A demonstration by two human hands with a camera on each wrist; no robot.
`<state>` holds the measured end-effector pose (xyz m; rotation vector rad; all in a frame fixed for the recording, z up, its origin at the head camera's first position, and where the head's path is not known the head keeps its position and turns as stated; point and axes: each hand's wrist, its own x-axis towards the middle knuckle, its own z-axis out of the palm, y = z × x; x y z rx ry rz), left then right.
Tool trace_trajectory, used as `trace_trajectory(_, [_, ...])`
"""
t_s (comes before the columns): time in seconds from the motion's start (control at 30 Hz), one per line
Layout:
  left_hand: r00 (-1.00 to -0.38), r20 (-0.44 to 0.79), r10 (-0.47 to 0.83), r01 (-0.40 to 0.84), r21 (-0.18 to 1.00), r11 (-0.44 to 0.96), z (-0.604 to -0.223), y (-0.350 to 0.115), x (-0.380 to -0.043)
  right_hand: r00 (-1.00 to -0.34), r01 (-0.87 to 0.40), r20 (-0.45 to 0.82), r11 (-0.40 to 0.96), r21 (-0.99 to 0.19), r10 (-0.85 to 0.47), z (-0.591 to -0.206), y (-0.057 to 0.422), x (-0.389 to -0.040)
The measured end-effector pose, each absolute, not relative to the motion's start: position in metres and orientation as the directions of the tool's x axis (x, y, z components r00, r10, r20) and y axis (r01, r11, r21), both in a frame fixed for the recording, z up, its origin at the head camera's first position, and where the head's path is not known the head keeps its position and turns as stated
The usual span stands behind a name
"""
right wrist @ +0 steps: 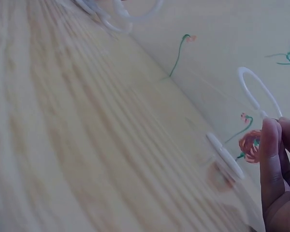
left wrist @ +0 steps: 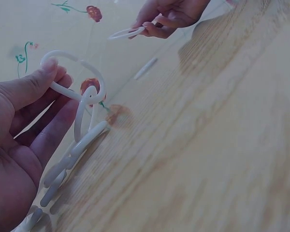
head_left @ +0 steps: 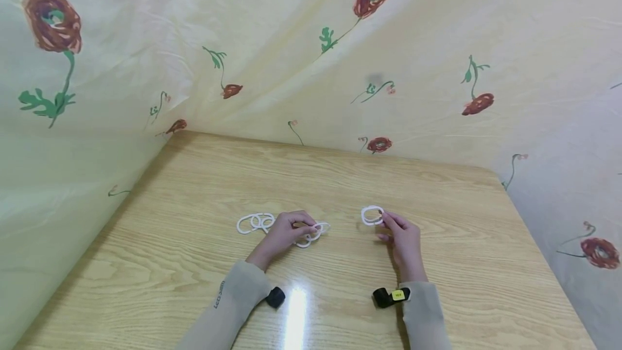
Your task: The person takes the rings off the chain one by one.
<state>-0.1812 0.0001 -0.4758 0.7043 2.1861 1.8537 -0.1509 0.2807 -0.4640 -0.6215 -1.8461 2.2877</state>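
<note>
My left hand (head_left: 286, 227) pinches the end link (left wrist: 100, 77) of a white plastic chain between thumb and fingers. From that link the chain (left wrist: 79, 123) hangs down to the wooden table and trails along it. In the head view, more of its links (head_left: 238, 224) lie to the left of the hand, which partly hides the chain. My right hand (head_left: 405, 239) holds a single white link (right wrist: 246, 91) by its edge, raised above the table and apart from the chain. A loose white link (right wrist: 224, 155) lies on the table beyond the right hand.
The wood-grain table (head_left: 466, 280) is bordered at the back and sides by a flowered cloth (head_left: 272, 31). A bright light reflection (head_left: 295, 317) shows on the near part of the tabletop. Both wrists wear small black cameras (head_left: 276, 297).
</note>
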Motion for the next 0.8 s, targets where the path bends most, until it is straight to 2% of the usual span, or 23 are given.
trace_trajectory(0.8, [-0.868,0.168,0.467,0.24,0.966,0.099,-0.479,0.001,-0.182,-0.886,0.214,-0.263,-0.165,-0.963,0.381,-0.462,0.297,-0.149])
